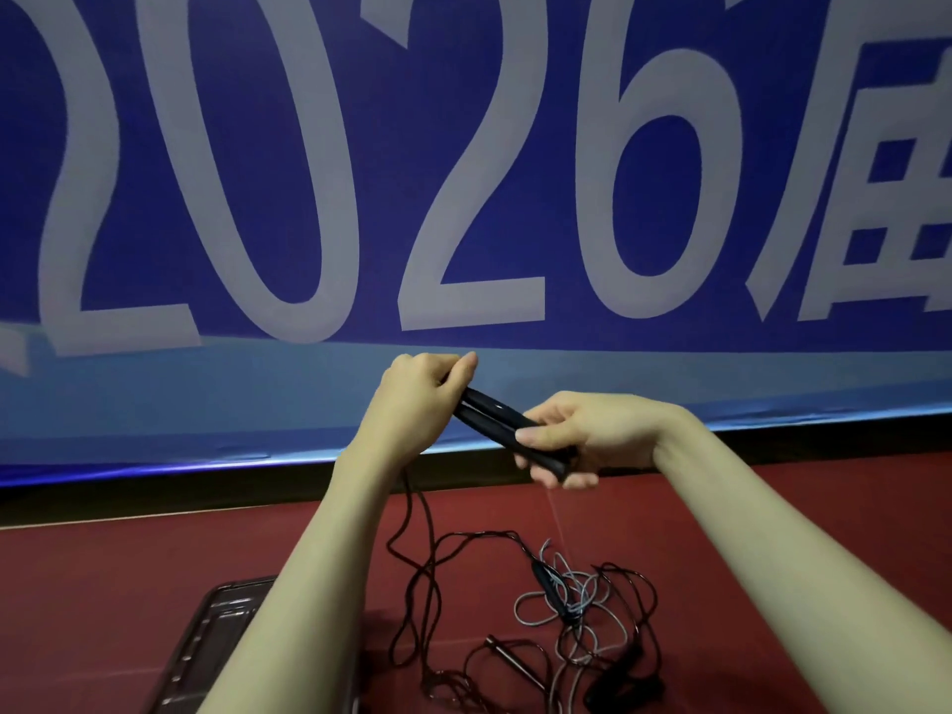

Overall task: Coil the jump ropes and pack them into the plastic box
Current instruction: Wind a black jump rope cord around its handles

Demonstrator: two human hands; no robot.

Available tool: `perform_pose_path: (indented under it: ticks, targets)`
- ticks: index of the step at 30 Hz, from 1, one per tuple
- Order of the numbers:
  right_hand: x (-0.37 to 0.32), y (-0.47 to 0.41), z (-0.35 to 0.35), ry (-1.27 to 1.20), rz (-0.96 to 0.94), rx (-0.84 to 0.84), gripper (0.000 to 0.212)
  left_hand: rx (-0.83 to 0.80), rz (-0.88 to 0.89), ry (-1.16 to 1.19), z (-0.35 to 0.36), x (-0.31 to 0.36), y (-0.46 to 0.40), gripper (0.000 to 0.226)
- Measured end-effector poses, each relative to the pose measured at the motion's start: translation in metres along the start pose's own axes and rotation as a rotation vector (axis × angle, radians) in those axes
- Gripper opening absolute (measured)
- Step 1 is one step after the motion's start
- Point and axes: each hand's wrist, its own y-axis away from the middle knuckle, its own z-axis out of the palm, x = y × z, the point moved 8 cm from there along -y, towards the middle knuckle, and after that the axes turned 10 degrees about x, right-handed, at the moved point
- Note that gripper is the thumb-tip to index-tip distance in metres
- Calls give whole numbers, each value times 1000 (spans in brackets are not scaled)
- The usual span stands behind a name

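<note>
black handles (507,422), two of them laid side by side, held up at frame centre in front of the banner. left hand (412,399) grips their upper end, fingers curled over, thumb on top. right hand (572,435) grips the lower end, thumb lying along the near handle, fingers wrapped beneath. a dark cord (420,538) drops from below the left hand down to the red surface (721,528), looping loosely there.

lower centre-right of frame: a tangle of ropes (592,605) on that surface, dark cord mixed with a pale grey one, uncoiled. one slim dark handle (554,590) lies inside the tangle; another dark handle (615,685) sits at the lower edge of it. a thin metallic handle (510,657) lies just left of that.

lower left: a clear plastic box (206,641), partly hidden behind the left forearm, just beside the rope loops.

upper frame: blue banner (360,146) with large pale numerals "2026"
</note>
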Motion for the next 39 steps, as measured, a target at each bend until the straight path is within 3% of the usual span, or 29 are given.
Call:
perform_pose_path:
  ticks: [7, 12, 15, 22, 25, 27, 30, 32, 36, 39]
  targets:
    - [6, 1, -10, 42, -27, 31, 23, -26, -93, 74, 7, -19, 7, 56]
    - [6, 0, -21, -110, -97, 104, 22, -98, -261, 496, 13, -21, 9, 41]
    - [3, 1, -33, -296, -132, 182, 24, -130, -332, 617, 19, -24, 13, 35]
    - [-13, 2, -61, -567, -246, 489, 24, -285, -402, 636, 35, -20, 16, 28]
    - [-20, 9, -77, -802, -309, 632, 23, -405, -385, 522, 35, -8, 15, 29]
    - [-20, 16, -89, -960, -350, 714, 23, -337, -348, 481, 26, 3, 6, 29]
    - [-18, 23, -97, -1038, -359, 789, 24, -43, -254, 449, -2, 15, -12, 30]
    - [-16, 22, -96, -1062, -343, 820, 25, -10, -197, 404, -4, 21, -14, 33]
    - [-4, 13, -89, -972, -240, 855, 24, -314, -265, 350, 33, 18, 5, 35]
    - [6, 2, -77, -1006, -162, 713, 22, -460, -323, 380, 53, 17, 19, 34]
